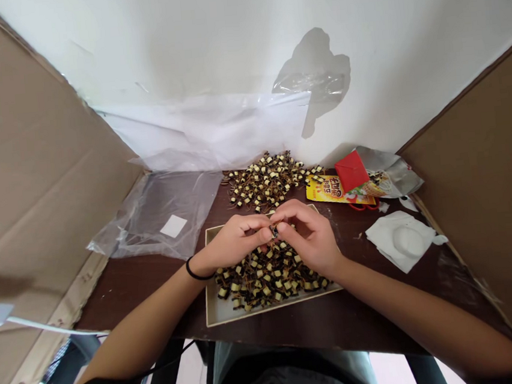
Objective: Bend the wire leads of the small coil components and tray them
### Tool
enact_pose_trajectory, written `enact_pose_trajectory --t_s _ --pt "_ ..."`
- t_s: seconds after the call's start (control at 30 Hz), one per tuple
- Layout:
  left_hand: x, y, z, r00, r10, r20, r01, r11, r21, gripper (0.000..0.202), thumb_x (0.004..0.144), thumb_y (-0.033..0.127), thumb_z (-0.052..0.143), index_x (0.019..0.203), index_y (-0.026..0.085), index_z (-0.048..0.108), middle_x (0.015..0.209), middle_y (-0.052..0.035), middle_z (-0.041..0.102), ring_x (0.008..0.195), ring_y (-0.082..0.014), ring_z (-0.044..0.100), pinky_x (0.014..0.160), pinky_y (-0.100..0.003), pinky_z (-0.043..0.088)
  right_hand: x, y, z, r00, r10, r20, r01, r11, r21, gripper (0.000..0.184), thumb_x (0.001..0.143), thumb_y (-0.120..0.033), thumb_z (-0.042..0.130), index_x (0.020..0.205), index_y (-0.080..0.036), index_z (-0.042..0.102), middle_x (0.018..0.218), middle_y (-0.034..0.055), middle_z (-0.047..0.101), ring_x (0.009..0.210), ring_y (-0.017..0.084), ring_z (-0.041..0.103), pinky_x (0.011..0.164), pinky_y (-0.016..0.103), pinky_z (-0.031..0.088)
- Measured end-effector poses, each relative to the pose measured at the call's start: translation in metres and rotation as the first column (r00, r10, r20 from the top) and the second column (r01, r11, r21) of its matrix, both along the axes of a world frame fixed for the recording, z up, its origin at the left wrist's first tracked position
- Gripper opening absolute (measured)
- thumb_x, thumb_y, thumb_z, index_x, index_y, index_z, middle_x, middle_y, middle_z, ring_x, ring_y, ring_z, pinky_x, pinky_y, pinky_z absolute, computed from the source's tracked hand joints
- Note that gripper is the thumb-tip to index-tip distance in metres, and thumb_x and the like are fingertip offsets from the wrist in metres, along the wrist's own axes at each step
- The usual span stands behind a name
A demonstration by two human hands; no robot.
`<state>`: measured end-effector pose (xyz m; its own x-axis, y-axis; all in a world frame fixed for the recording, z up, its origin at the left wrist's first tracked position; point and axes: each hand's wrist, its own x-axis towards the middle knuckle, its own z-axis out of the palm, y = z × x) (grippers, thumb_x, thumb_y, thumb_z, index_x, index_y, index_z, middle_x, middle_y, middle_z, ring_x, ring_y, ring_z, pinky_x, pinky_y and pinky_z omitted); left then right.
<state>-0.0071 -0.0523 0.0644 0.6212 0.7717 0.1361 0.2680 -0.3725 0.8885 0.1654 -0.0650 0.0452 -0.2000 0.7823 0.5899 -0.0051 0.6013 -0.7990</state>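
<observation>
My left hand, with a black band around its wrist, and my right hand meet over a shallow pale tray. Between their fingertips both pinch a small wire-wound coil, dark with thin leads; the fingers hide most of it. Many similar coils, black with pale yellow blocks and copper-coloured wire ends, lie heaped in the tray under my hands. Behind the tray, a second pile of coils rests directly on the dark table.
A clear plastic bag with a white label lies at the left. Toward the right are a yellow snack packet, a red packet, red-handled scissors and white tissue. Cardboard panels flank the table; a white cable runs at left.
</observation>
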Motion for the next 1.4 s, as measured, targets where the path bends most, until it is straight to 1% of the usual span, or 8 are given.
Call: enact_pose_trajectory --t_s 0.2,0.5,0.67,0.77,0.93,1.13,1.27,1.4 --pt "0.0002 0.0008 -0.0026 0.999 0.041 0.000 -0.041 0.999 0.012 0.054 0.083 0.060 0.045 0.071 0.010 0.061 0.068 -0.0029 0.058 0.060 -0.0112 0.052 0.058 -0.021 0.043 -0.0003 0.0011 -0.0004 0.998 -0.053 -0.016 0.053 0.998 0.032 0.008 0.081 -0.013 0.058 0.084 -0.019 0.061 0.081 0.0032 0.059 0.075 0.015 0.055 0.067 0.030 0.045" --pt "-0.0005 0.0000 -0.0019 0.995 0.095 0.031 -0.094 0.995 -0.035 0.050 0.083 0.058 0.048 0.071 0.011 0.061 0.066 -0.0018 0.056 0.059 -0.0110 0.052 0.058 -0.022 0.042 -0.0017 0.0029 -0.0039 0.994 -0.105 -0.044 0.103 0.994 -0.029 0.006 0.079 -0.015 0.062 0.076 -0.020 0.060 0.076 0.0016 0.058 0.073 0.015 0.054 0.066 0.029 0.044" --pt "-0.0009 0.0001 -0.0015 0.992 0.114 0.050 -0.112 0.992 -0.054 0.050 0.082 0.058 0.049 0.070 0.011 0.061 0.066 -0.0012 0.055 0.058 -0.0103 0.051 0.057 -0.021 0.041 -0.0021 0.0038 -0.0045 0.996 -0.079 -0.051 0.073 0.990 -0.121 0.008 0.079 -0.018 0.063 0.072 -0.019 0.059 0.071 0.0000 0.057 0.069 0.013 0.053 0.063 0.027 0.043" --pt "-0.0005 0.0001 -0.0015 0.992 0.121 0.045 -0.119 0.992 -0.045 0.051 0.082 0.060 0.049 0.070 0.012 0.060 0.065 -0.0009 0.054 0.058 -0.0104 0.050 0.057 -0.022 0.041 -0.0022 0.0036 -0.0043 0.996 -0.089 -0.022 0.085 0.987 -0.138 0.010 0.081 -0.020 0.061 0.071 -0.019 0.058 0.070 -0.0003 0.057 0.067 0.013 0.053 0.063 0.027 0.043" --pt "0.0003 0.0001 -0.0037 0.990 0.134 0.029 -0.135 0.991 0.017 0.052 0.083 0.060 0.046 0.070 0.012 0.061 0.065 -0.0010 0.055 0.058 -0.0107 0.050 0.057 -0.022 0.040 -0.0014 0.0018 -0.0025 0.990 -0.135 0.032 0.137 0.985 -0.106 0.015 0.084 -0.022 0.057 0.069 -0.019 0.055 0.067 -0.0002 0.056 0.066 0.014 0.052 0.064 0.028 0.042" --pt "0.0008 -0.0012 -0.0068 0.988 0.151 0.005 -0.151 0.985 0.080 0.042 0.087 0.050 0.048 0.074 0.013 0.064 0.068 -0.0014 0.057 0.060 -0.0108 0.051 0.060 -0.021 0.040 0.0008 0.0015 -0.0006 0.976 -0.186 0.113 0.194 0.979 -0.065 0.015 0.081 -0.021 0.058 0.066 -0.019 0.055 0.066 0.0003 0.057 0.065 0.014 0.052 0.061 0.028 0.041" --pt "0.0022 -0.0021 -0.0069 0.987 0.156 -0.032 -0.148 0.974 0.173 0.039 0.088 0.047 0.049 0.079 0.013 0.066 0.074 -0.0035 0.059 0.068 -0.0131 0.054 0.066 -0.023 0.041 0.0009 0.0021 -0.0017 0.966 -0.195 0.169 0.204 0.978 -0.042 0.017 0.081 -0.019 0.055 0.065 -0.019 0.051 0.064 -0.0006 0.052 0.061 0.013 0.047 0.057 0.026 0.036" --pt "0.0022 -0.0013 -0.0096 0.985 0.166 -0.044 -0.148 0.953 0.265 0.033 0.089 0.042 0.050 0.081 0.014 0.067 0.075 -0.0034 0.059 0.070 -0.0135 0.054 0.066 -0.023 0.040 0.0004 0.0017 -0.0032 0.960 -0.197 0.197 0.207 0.978 -0.033 0.017 0.081 -0.017 0.053 0.065 -0.018 0.049 0.065 -0.0007 0.051 0.062 0.013 0.045 0.057 0.026 0.035"
